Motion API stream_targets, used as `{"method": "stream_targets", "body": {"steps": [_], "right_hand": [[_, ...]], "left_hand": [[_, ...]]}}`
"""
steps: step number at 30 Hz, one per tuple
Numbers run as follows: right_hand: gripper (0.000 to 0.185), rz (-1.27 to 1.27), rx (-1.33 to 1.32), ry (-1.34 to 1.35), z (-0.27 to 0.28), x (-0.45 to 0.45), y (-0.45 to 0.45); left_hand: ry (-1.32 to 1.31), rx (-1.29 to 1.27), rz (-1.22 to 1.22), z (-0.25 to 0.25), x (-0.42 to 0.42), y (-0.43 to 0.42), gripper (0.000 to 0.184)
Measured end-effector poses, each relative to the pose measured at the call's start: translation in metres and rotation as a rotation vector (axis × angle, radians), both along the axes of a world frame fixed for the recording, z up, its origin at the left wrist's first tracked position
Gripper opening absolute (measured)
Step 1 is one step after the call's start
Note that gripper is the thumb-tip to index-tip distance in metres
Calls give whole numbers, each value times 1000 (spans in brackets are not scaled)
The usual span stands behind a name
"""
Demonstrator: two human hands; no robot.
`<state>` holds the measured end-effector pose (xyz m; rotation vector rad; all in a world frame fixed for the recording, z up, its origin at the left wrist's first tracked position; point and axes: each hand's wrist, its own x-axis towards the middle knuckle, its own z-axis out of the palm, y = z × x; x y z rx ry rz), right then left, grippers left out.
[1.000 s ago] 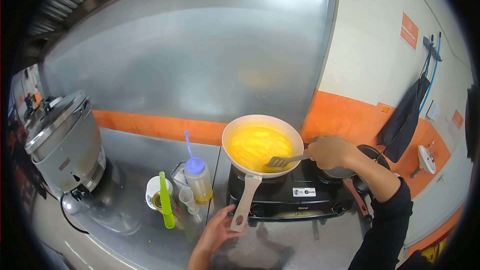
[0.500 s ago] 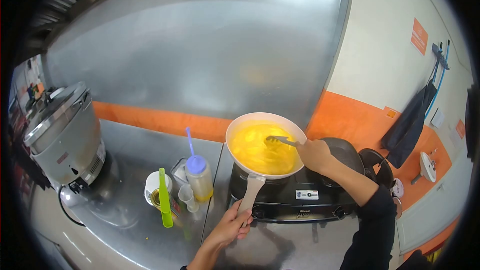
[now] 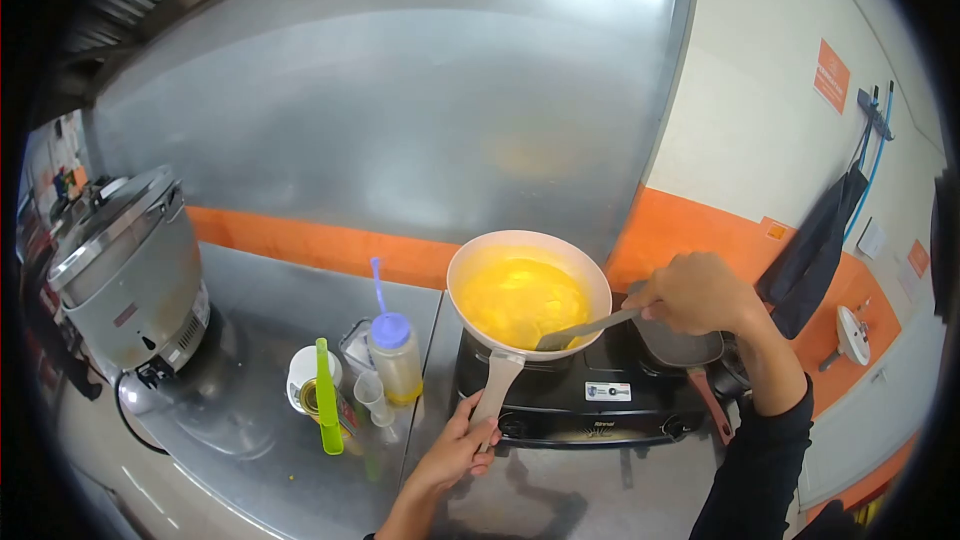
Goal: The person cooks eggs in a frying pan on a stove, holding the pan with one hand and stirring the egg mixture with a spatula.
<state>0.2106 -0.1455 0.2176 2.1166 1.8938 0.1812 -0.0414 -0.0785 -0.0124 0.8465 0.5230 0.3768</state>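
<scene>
My left hand [image 3: 459, 450] is wrapped round the handle of a pale frying pan [image 3: 462, 290], which sits over the left side of a black gas stove [image 3: 560, 410]. Yellow beaten egg [image 3: 522, 298] covers the pan's bottom, glossy and partly runny. My right hand [image 3: 697, 295] grips a grey spatula [image 3: 585, 330] whose blade rests in the egg at the near right side of the pan.
Left of the stove stand a squeeze bottle [image 3: 402, 365] with a blue lid, a small clear cup [image 3: 372, 398], and a can with a green utensil [image 3: 328, 400] across it. A large rice cooker [image 3: 135, 280] is farther left. A second pan [image 3: 675, 340] sits on the right burner.
My right hand has moved right and slightly up. The spatula blade has shifted from the middle of the egg to the pan's near side. My left hand keeps its hold.
</scene>
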Motion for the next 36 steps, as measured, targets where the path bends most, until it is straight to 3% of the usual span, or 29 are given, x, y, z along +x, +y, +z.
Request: {"method": "stream_targets", "body": {"steps": [5,19,24,30,36], "right_hand": [[25,90,-58,90,-38,7,19],[20,19,228,111,-116,14,122],[20,-63,348,178,-91,31,112],[22,-105,224,168,-13,-3,28],[20,55,47,74,-27,-20,2]], "left_hand": [[42,41,2,0,1,0,49],[107,147,-11,10,0,0,42],[99,120,0,5,1,1,44],[94,110,-6,1,1,1,46],[102,123,-9,1,1,1,47]]}}
